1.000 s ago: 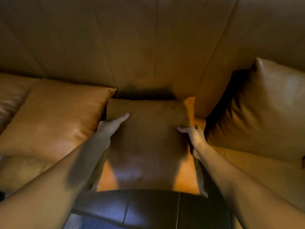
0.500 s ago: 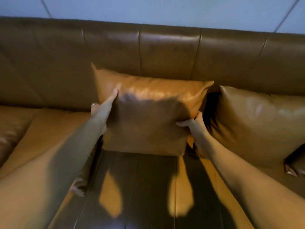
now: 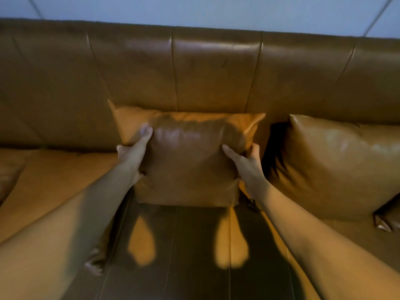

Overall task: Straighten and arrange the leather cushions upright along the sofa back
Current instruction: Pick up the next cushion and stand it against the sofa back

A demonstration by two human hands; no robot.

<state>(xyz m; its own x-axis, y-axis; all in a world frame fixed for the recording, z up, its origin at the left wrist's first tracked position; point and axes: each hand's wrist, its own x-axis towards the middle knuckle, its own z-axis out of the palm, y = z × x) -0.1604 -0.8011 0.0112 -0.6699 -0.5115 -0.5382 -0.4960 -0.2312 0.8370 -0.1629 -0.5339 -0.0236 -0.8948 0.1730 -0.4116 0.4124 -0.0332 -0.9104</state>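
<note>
Middle cushion (image 3: pixel 190 161) is clamped at both side edges by left hand (image 3: pixel 134 156) and right hand (image 3: pixel 246 165); it should be pressed back squarely against the sofa back (image 3: pixel 216 68), level with the right cushion (image 3: pixel 333 167).

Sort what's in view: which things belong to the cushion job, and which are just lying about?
Job:
- middle cushion, gripped by left hand and right hand
- right cushion, upright against the back
- sofa back
- seat

Not part of it:
- wall behind the sofa
- dark shadows on the seat
</note>
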